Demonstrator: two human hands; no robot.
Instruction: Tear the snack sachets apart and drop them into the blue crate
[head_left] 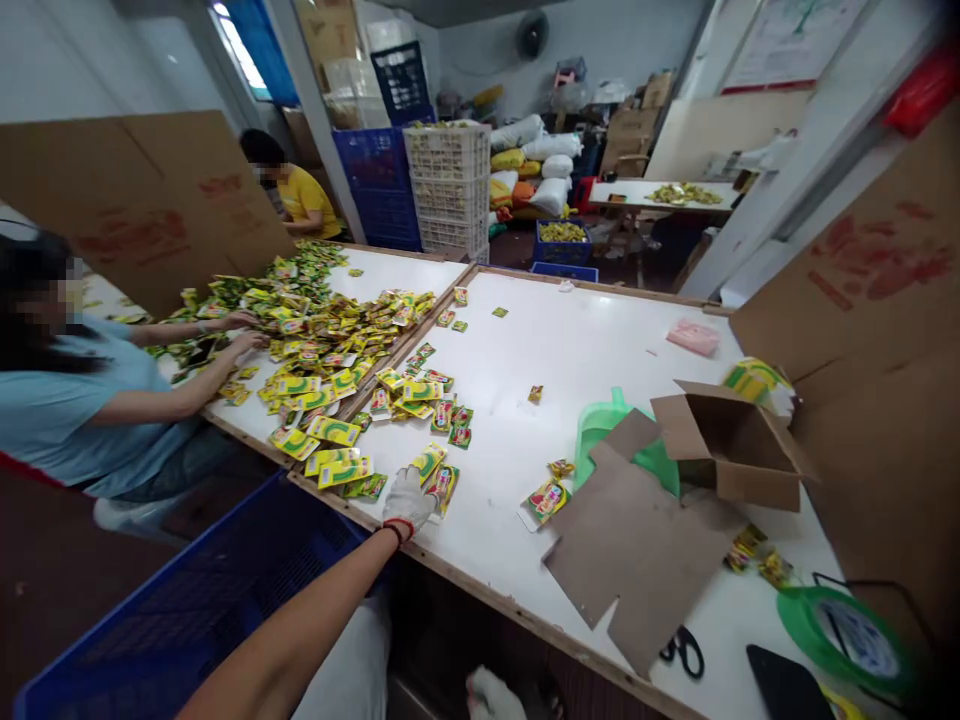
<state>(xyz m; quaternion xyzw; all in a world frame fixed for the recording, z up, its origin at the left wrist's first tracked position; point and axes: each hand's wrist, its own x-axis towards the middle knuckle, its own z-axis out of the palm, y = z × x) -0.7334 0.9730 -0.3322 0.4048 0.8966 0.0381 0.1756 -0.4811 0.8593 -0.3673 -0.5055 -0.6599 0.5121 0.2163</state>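
Observation:
My left hand point(409, 502), in a pale glove with a red band at the wrist, rests at the table's near edge. Its fingers touch a yellow and red packet point(444, 488) and a yellow-green packet point(429, 462); whether they grip either is unclear. Below the table edge, at the bottom of the view, part of my right hand point(493, 695) shows in a pale glove, its fingers hidden. Flat yellow packets point(334, 431) and smaller green ones point(460, 437) lie left of and beyond my left hand. Another packet point(545, 502) lies flat further right.
An open cardboard box point(739, 440), flattened cardboard point(645, 550), a green scoop point(600, 425), scissors point(684, 652), green tape point(847, 635) and a black phone point(784, 685) occupy the right. A blue crate point(202, 590) stands below left. A person in light blue point(97, 400) handles the packet heap.

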